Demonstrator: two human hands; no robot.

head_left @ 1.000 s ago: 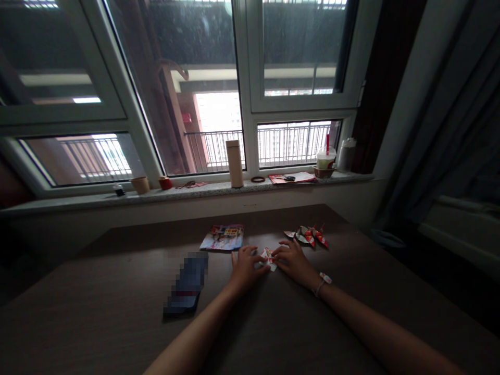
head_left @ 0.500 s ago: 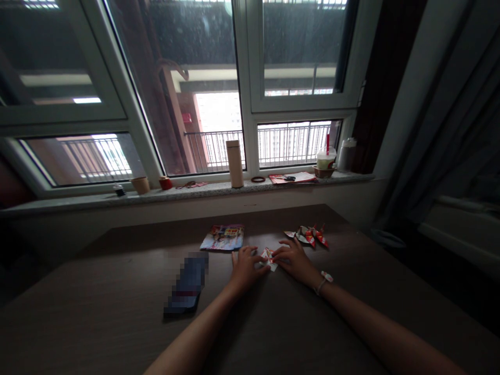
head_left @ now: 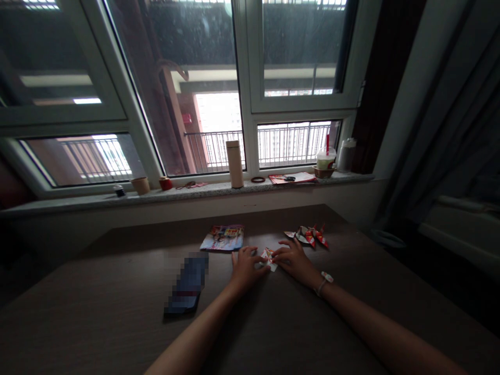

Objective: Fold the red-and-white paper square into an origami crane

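A small folded piece of paper point(head_left: 269, 256), white with red and yellow print, lies on the brown table between my two hands. My left hand point(head_left: 247, 266) grips its left side with thumb and fingers. From the other side, the fingers of my right hand point(head_left: 296, 260) pinch its right edge; a bracelet circles that wrist. Just beyond my right hand sit several folded paper cranes point(head_left: 314, 236) in red and white. Behind my left hand rests a stack of printed paper sheets point(head_left: 223, 238). The fingers partly cover the folded paper.
A blurred-out phone-like dark object point(head_left: 187, 285) lies left of my left forearm. Along the windowsill point(head_left: 203, 191) stand a beige bottle point(head_left: 235, 164), a paper cup point(head_left: 140, 185), a red spool-like item point(head_left: 165, 183), papers with scissors point(head_left: 289, 178), a drink cup point(head_left: 325, 159) and a grey bottle point(head_left: 346, 155).
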